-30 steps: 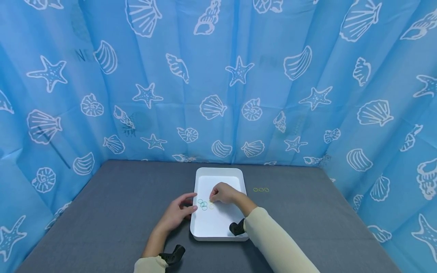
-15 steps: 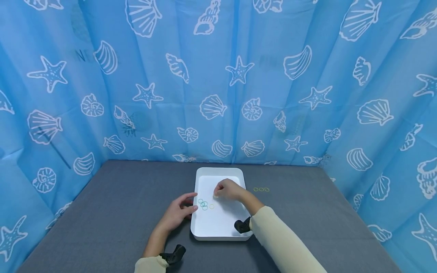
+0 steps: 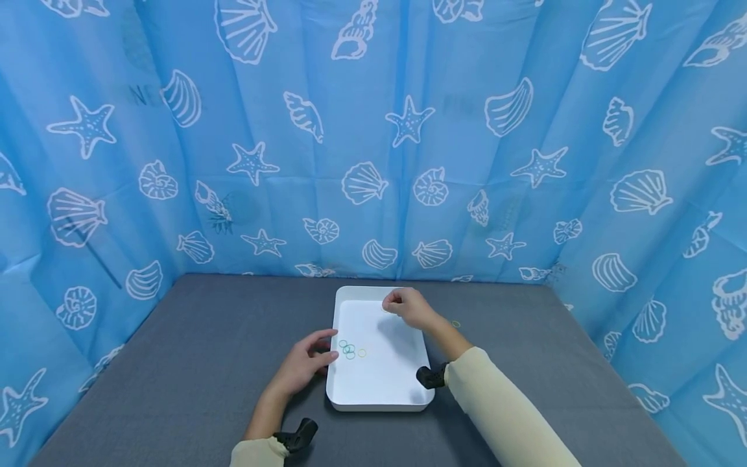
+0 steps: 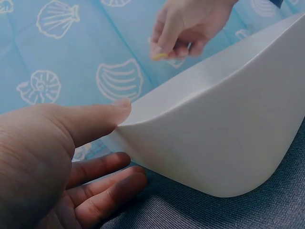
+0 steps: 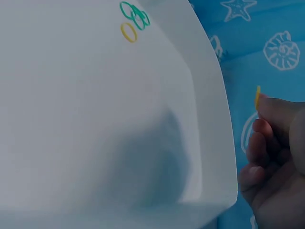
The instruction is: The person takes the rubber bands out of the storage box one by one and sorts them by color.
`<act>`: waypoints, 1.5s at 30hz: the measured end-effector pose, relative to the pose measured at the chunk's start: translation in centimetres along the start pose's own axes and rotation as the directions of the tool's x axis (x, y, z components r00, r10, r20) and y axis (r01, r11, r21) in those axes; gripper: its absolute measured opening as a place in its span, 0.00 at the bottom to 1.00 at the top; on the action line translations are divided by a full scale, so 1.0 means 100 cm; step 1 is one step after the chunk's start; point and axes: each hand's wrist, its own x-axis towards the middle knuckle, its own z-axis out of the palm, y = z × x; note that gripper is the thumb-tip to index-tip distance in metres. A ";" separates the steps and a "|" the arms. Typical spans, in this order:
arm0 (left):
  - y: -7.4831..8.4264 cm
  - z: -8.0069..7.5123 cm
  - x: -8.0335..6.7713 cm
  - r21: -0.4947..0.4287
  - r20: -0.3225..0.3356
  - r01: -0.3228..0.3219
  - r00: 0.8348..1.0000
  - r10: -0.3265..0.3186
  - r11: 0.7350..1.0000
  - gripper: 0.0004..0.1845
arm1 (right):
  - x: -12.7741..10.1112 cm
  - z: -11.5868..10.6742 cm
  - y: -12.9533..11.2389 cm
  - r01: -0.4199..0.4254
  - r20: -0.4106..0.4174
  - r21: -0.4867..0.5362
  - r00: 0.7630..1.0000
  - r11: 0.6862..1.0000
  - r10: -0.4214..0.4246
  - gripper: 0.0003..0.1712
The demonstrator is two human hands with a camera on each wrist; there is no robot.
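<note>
My right hand (image 3: 411, 308) is over the far right part of a white tray (image 3: 376, 383), pinching a yellow rubber band (image 5: 258, 98) between thumb and finger. That band shows edge-on in the right wrist view. On the tray floor lie several green rubber bands (image 3: 348, 349), partly overlapping, with one yellow rubber band (image 3: 362, 353) beside them. At the tray's left side is my left hand (image 3: 306, 360). Its thumb (image 4: 102, 117) touches the rim in the left wrist view, while its relaxed fingers (image 4: 112, 193) lie by the outer wall.
One yellow rubber band (image 3: 456, 324) shows on the grey cloth-covered table (image 3: 233, 337) right of the tray, next to my right forearm. A blue curtain (image 3: 373, 143) with white shell prints stands behind the table and along both sides.
My right hand has lifted and moved away and to the right from beside the green bands, carrying the yellow band. Its arm now covers some yellow bands on the table. The left hand stays put.
</note>
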 end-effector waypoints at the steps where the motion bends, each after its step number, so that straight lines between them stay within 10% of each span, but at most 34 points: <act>1: 0.000 0.000 0.000 -0.003 0.002 0.001 1.000 -0.001 1.000 0.26 | 0.000 -0.003 0.001 -0.007 -0.021 0.012 1.000 1.000 0.007 0.05; 45: -0.004 0.000 0.002 0.021 0.007 0.003 1.000 -0.004 1.000 0.26 | -0.043 -0.049 0.104 -0.037 -0.276 -0.092 0.961 0.995 0.011 0.05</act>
